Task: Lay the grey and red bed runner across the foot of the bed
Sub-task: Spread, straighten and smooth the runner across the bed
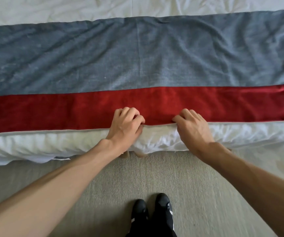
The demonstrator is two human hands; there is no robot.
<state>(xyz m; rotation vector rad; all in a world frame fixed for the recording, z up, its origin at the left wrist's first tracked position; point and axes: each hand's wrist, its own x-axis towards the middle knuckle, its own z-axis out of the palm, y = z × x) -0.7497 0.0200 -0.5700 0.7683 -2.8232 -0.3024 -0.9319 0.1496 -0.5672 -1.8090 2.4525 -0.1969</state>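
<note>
The bed runner (pixel 141 62) lies spread across the foot of the bed from the left edge of view to the right, with a wide grey band on the far side and a red band (pixel 69 110) on the near side. It rests on the white bedding (pixel 43 142). My left hand (pixel 126 124) pinches the runner's near hem just left of centre. My right hand (pixel 191 127) grips the same hem just right of centre, fingers curled over the red band. The hem bulges up slightly between the two hands.
White sheet (pixel 69 7) shows beyond the runner. The white duvet hangs over the bed's foot edge. Below is beige carpet (pixel 206 194), where my black shoes (pixel 152 207) stand close to the bed.
</note>
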